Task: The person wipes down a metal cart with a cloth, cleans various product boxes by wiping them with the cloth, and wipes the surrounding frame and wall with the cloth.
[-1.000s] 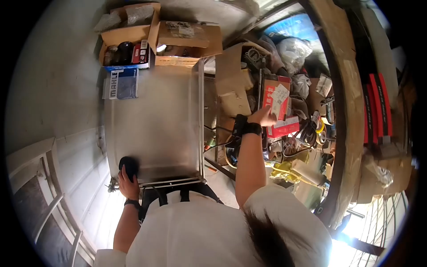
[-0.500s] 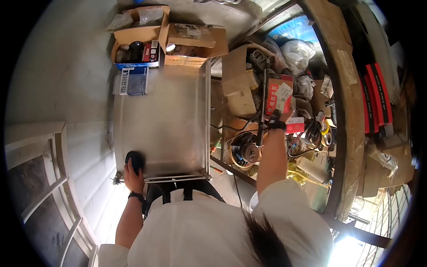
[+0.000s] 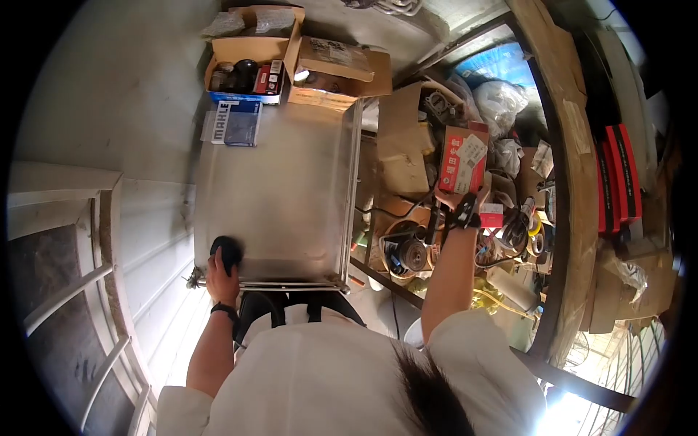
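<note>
My left hand (image 3: 221,277) is closed round a dark, rounded object (image 3: 227,253) at the near left corner of the metal tabletop (image 3: 276,189). What kind of thing it is I cannot make out. On the right, my right hand (image 3: 462,201) grips the near end of a red and brown cardboard box (image 3: 464,157) with a white label. The box is over the cluttered shelf, and the wrist hides part of what lies below. Just beside that wrist is a smaller red and white box (image 3: 491,215).
A blue MAHLE box (image 3: 241,123) lies at the tabletop's far left. Behind it stand two open cartons (image 3: 251,49) (image 3: 334,98) with parts inside. Coiled belts (image 3: 409,254), plastic bags (image 3: 499,107) and a shelf post (image 3: 563,189) crowd the right side.
The view has shifted, so most things appear further right. My right hand's fingers now show around the near end of the red and brown box. The left hand keeps hold of the dark object.
</note>
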`<state>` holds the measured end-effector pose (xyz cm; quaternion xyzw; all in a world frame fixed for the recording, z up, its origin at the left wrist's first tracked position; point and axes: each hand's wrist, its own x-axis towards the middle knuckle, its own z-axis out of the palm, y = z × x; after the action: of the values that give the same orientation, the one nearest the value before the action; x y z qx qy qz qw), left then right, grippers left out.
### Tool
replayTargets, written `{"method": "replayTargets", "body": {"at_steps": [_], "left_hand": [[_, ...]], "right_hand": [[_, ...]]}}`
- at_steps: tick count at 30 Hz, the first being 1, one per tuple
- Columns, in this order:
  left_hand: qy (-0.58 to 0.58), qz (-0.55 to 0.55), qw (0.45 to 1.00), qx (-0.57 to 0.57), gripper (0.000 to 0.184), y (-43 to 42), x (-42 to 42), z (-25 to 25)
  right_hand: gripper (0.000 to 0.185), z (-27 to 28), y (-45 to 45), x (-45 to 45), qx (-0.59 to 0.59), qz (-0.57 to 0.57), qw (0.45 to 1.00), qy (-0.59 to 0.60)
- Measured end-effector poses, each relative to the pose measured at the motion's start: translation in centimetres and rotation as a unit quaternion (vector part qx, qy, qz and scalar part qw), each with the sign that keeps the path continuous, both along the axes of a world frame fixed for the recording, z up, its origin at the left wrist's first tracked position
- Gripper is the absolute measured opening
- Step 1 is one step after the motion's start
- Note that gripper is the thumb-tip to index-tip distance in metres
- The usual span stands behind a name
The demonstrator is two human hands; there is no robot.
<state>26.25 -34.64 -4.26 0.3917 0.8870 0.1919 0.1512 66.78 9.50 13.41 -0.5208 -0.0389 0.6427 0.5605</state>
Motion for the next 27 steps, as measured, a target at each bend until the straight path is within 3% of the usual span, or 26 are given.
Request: {"method": "replayTargets", "body": {"at_steps": [6,10,14,15,18,21,25,27], "left_hand": [[-0.005,0.000,0.999,-0.034,0.068,0.1,0.0,0.3],[-0.007,-0.002,0.999,-0.041,0.071,0.0,-0.1,0.0],[-0.016,-0.006,1.000,-0.026,0.071,-0.2,-0.3,-0.2],[-0.015,-0.005,1.000,-0.026,0.071,-0.1,-0.4,-0.2],[-0.020,-0.003,0.999,-0.031,0.071,-0.1,-0.2,-0.2],[-0.016,-0.006,1.000,-0.027,0.070,0.0,-0.4,0.0],[-0.013,-0.017,0.999,-0.043,0.070,-0.1,-0.4,0.1],[-0.024,-0.014,0.999,-0.046,0.070,-0.2,-0.4,0.0]], "right_hand": [[0.072,-0.3,-4.4,-6.8,-0.048,0.096,0.993,0.053],[0.073,-2.7,-5.7,-11.2,-0.066,0.195,0.979,0.016],[0.054,-5.1,-6.4,-17.1,-0.037,0.316,0.936,0.150],[0.059,-8.1,-5.6,-18.2,-0.019,0.298,0.946,0.124],[0.053,-14.5,-2.6,-21.3,-0.024,0.308,0.950,0.051],[0.047,-16.7,-0.8,-23.5,-0.018,0.372,0.923,-0.093],[0.043,-18.8,0.0,-25.4,0.072,0.232,0.966,-0.090],[0.043,-19.6,0.0,-25.3,0.084,0.214,0.970,-0.078]]}}
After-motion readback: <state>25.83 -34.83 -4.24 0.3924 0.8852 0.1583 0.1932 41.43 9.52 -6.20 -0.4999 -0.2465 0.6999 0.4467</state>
